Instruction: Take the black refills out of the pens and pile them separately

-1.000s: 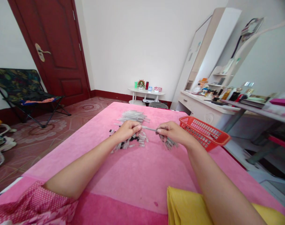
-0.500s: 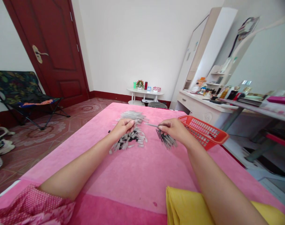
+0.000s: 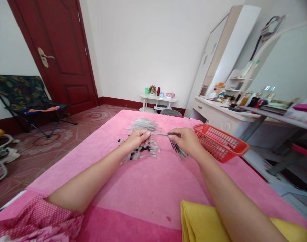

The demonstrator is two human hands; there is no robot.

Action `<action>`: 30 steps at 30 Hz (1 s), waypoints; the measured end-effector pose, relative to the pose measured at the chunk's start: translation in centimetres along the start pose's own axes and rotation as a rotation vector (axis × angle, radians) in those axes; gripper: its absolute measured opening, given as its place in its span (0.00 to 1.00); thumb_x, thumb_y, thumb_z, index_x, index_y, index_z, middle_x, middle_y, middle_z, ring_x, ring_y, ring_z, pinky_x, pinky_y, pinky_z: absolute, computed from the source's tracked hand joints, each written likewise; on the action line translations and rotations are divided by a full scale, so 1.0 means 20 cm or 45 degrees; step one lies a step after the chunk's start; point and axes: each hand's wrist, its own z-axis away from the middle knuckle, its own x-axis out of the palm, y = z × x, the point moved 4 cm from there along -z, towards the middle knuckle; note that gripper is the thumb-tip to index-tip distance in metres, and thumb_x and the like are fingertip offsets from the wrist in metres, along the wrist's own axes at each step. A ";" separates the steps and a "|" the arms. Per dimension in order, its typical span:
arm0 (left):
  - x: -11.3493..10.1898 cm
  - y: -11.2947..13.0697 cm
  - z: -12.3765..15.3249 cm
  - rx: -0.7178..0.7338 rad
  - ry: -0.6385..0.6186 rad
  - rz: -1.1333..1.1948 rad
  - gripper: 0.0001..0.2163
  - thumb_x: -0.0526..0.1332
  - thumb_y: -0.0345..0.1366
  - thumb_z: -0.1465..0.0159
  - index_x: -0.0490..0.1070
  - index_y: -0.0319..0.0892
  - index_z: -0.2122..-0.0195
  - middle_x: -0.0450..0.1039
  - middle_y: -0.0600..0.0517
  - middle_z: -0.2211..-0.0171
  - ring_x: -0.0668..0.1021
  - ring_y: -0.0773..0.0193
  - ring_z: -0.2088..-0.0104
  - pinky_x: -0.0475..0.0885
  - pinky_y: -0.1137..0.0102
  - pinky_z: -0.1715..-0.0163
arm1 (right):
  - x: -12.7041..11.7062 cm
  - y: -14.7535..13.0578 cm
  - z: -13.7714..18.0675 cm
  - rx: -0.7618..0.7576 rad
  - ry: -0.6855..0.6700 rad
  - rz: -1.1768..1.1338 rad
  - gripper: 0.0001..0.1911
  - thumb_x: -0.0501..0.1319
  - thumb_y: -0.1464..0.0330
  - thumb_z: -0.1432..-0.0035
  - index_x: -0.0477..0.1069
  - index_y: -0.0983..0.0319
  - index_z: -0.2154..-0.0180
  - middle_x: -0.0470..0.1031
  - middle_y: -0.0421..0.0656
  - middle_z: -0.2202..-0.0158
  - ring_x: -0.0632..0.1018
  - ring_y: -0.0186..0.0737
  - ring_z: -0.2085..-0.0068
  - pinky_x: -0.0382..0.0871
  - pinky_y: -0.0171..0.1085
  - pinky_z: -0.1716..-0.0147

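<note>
Over a pink cloth-covered table, my left hand and my right hand meet at a thin grey pen barrel held level between them. The left fingers pinch its left end, and the right fingers pinch its right end. Under the left hand lies a heap of small clear and black caps. A bundle of thin dark refills lies beneath the right hand. Farther back sits a pile of clear grey barrels.
A red plastic basket stands tilted at the table's right edge. A yellow cloth lies near me. Beyond are a folding chair, a red door, a small white table and a cluttered dresser.
Half a second ago my hands were apart, the right holding the barrel alone. Now the left hand has come back up from the cap heap to the barrel's left end.
</note>
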 end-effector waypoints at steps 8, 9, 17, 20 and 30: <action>0.04 -0.02 0.01 -0.033 0.011 0.055 0.23 0.53 0.56 0.42 0.58 0.40 0.80 0.54 0.59 0.86 0.52 0.75 0.85 0.45 0.74 0.83 | 0.02 -0.09 0.03 -0.110 0.092 0.295 0.10 0.56 0.67 0.43 0.77 0.55 0.64 0.79 0.42 0.63 0.77 0.41 0.62 0.61 0.34 0.68; 0.04 -0.02 0.01 -0.021 0.027 0.036 0.23 0.52 0.56 0.42 0.58 0.40 0.81 0.53 0.59 0.87 0.52 0.75 0.85 0.45 0.74 0.82 | 0.03 -0.09 0.03 -0.109 0.097 0.304 0.10 0.56 0.67 0.43 0.77 0.55 0.65 0.79 0.42 0.63 0.77 0.41 0.62 0.60 0.34 0.68; 0.02 -0.05 -0.01 0.133 0.164 -0.327 0.16 0.51 0.41 0.38 0.59 0.40 0.80 0.58 0.58 0.84 0.60 0.72 0.82 0.55 0.75 0.78 | 0.08 -0.05 0.03 0.039 -0.063 0.197 0.10 0.57 0.67 0.44 0.75 0.57 0.73 0.76 0.40 0.76 0.74 0.36 0.74 0.54 0.32 0.76; 0.05 -0.02 0.01 0.192 0.129 -0.437 0.15 0.50 0.40 0.37 0.62 0.39 0.79 0.62 0.56 0.82 0.65 0.71 0.79 0.59 0.74 0.75 | 0.10 -0.08 0.02 -0.040 -0.152 0.095 0.08 0.57 0.69 0.45 0.75 0.57 0.71 0.76 0.39 0.75 0.74 0.35 0.73 0.56 0.32 0.75; -0.24 -0.14 -0.04 0.112 0.449 -0.331 0.18 0.57 0.47 0.43 0.72 0.35 0.64 0.74 0.49 0.73 0.73 0.65 0.75 0.66 0.71 0.72 | -0.34 0.34 0.04 0.479 0.421 0.515 0.15 0.57 0.62 0.47 0.76 0.57 0.59 0.78 0.46 0.63 0.76 0.45 0.64 0.63 0.37 0.69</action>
